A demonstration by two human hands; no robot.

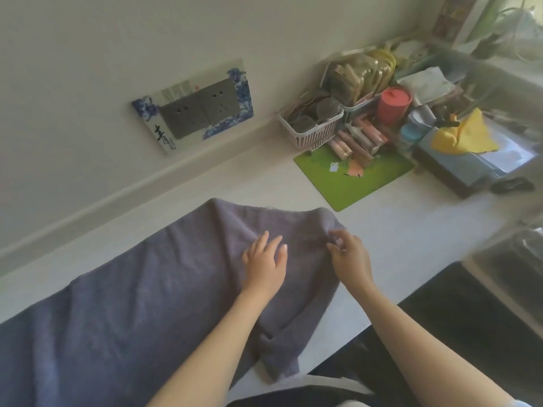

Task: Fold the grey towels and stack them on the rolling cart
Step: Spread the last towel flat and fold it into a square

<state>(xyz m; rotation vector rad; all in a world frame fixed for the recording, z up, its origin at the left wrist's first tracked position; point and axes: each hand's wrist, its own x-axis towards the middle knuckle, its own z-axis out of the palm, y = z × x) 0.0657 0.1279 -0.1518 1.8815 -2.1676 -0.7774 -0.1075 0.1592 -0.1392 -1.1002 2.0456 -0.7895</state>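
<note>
A large grey towel lies spread across the white counter, running from the lower left up to the middle. My left hand rests flat on the towel near its far end, fingers straight and spread. My right hand is at the towel's right far corner, its fingertips pinching the edge of the cloth. A fold of the towel hangs at the counter's front edge below my forearms. No rolling cart shows in this view.
A wall socket panel sits on the wall behind. At the back right stand a green mat, a white basket, a red cup and a box with a yellow cloth. A dark floor lies right of the counter.
</note>
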